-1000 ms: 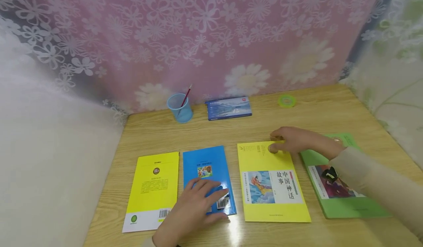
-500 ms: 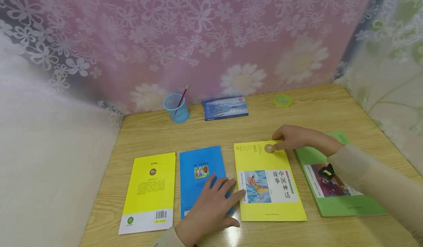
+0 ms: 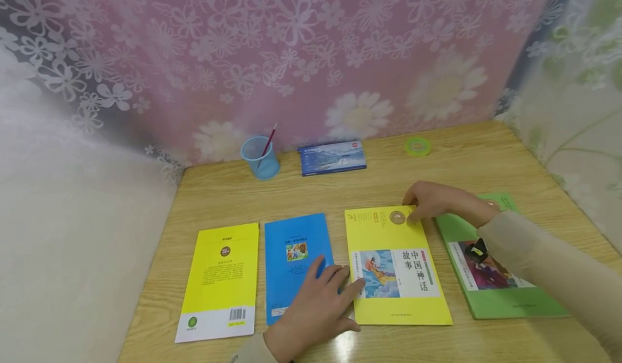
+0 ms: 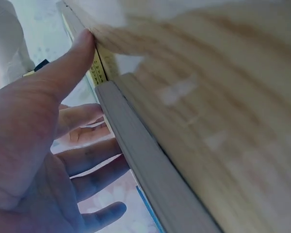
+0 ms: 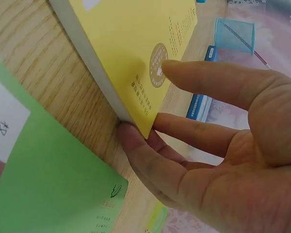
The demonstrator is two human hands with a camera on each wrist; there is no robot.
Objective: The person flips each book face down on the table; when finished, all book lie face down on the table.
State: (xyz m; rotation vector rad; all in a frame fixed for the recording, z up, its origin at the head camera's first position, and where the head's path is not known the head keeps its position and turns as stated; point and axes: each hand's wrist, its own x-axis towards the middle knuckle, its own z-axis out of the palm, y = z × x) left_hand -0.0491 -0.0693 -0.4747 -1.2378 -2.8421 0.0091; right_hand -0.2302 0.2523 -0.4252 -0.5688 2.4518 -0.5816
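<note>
Four books lie in a row on the wooden table. My right hand (image 3: 434, 200) grips the far right corner of the yellow picture-cover book (image 3: 396, 313), thumb on the cover and fingers round its far edge; the right wrist view shows this yellow book (image 5: 131, 53) close up. My left hand (image 3: 318, 303) lies over the lower part of the blue book (image 3: 297, 233), fingers spread, with the index fingertip right at the yellow book's left edge. In the left wrist view, the left hand (image 4: 53, 131) reaches past a grey book edge (image 4: 145, 150).
Another yellow book (image 3: 221, 276), back cover up, lies at the left. The green book (image 3: 515, 306) sits at the right, partly under my right forearm. Along the back stand a blue mesh cup (image 3: 262, 163) with a pencil, a flat blue box (image 3: 332, 159) and a green tape roll (image 3: 418, 147).
My left hand has slid right across the blue book to the yellow book's left edge. The right hand has stayed at that book's far corner, its thumb shifting slightly right.
</note>
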